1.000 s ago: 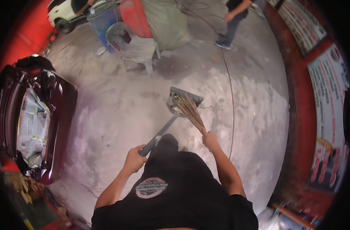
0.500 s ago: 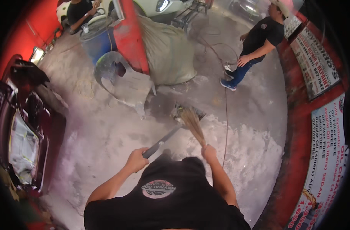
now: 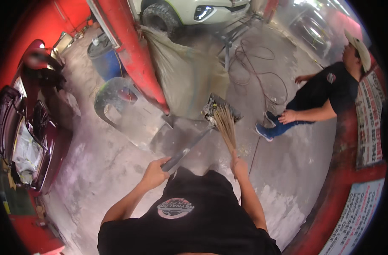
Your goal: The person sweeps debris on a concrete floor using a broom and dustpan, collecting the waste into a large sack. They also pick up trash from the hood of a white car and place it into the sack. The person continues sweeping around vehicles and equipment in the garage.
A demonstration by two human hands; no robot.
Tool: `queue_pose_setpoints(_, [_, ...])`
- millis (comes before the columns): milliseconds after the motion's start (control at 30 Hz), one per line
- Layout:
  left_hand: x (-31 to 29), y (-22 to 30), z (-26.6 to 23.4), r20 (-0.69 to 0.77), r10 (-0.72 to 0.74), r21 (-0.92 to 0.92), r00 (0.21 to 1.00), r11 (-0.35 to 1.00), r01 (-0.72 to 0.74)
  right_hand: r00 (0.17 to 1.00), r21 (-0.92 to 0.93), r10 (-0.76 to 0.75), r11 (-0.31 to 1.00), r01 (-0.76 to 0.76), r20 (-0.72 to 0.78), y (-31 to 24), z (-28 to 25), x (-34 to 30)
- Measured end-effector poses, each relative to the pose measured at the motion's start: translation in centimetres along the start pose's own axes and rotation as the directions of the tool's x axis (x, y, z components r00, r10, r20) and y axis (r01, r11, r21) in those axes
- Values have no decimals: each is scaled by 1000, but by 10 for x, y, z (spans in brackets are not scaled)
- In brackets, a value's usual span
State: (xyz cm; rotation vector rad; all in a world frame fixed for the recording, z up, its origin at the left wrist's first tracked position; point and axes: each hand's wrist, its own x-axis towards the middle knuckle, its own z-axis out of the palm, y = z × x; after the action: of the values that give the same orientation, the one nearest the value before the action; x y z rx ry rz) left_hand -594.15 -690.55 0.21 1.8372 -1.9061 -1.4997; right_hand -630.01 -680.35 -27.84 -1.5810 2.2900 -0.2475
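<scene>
My left hand [image 3: 156, 173] is closed round the dark grip of a long-handled dustpan [image 3: 210, 111], whose pan is out ahead of me with dark debris in it. In my right hand [image 3: 240, 166] is a stick broom [image 3: 225, 127], gripped near its bound end. Its bristles spread over the pan's near right side and hide part of it. What exactly lies in the pan cannot be made out.
Beyond the dustpan stands a large beige sack [image 3: 189, 76] beside a red post [image 3: 139, 55]. A grey curved car panel [image 3: 122, 111] and a blue drum [image 3: 105, 57] are left. A co-worker [image 3: 330, 95] stands right, near a looped hose [image 3: 262, 80]. Dark red bumpers [image 3: 54, 157] line the left.
My view has moved ahead, toward the sack and the co-worker. The dustpan and broom have gone forward with my hands, and the pan now shows more clearly, tilted.
</scene>
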Motion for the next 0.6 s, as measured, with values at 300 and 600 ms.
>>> queue_pose_setpoints(300, [146,128,16,-155,93,-122,984,986,-112,970,-73,-206,978,198,-133,55,-131,242])
queue_pose_setpoints(600, [333,235,-16,-237,121,-239,964,954,-179,930,-149,-305,949,279,-205,65,-199,485])
